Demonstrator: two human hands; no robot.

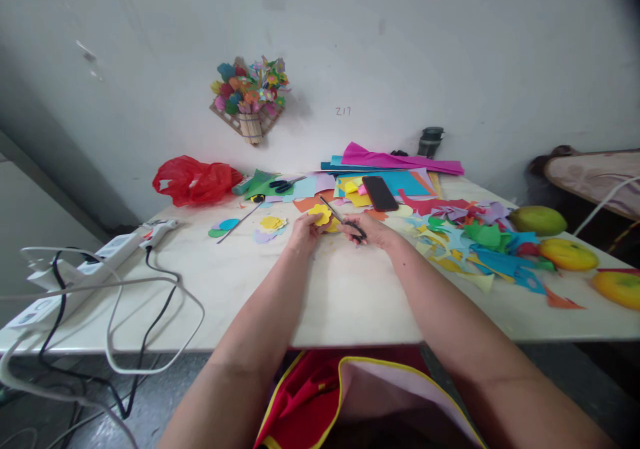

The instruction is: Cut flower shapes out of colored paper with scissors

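My left hand [303,230] is closed in a pinch on a yellow paper flower shape [321,214] held just above the white table [320,289]. My right hand [367,230] grips black-handled scissors [345,221], whose blades point up and left to the yellow paper. Both forearms reach in from the bottom of the view. A second yellow cut-out [273,223] lies on the table just left of my left hand, on pale purple paper.
Coloured paper sheets [395,169] and a black phone [380,193] lie at the back, scraps [480,242] at right with mangoes [567,254]. A red bag [193,180], another pair of scissors [283,184], power strips [95,269] with cables at left. Paper flowers [250,96] hang on the wall.
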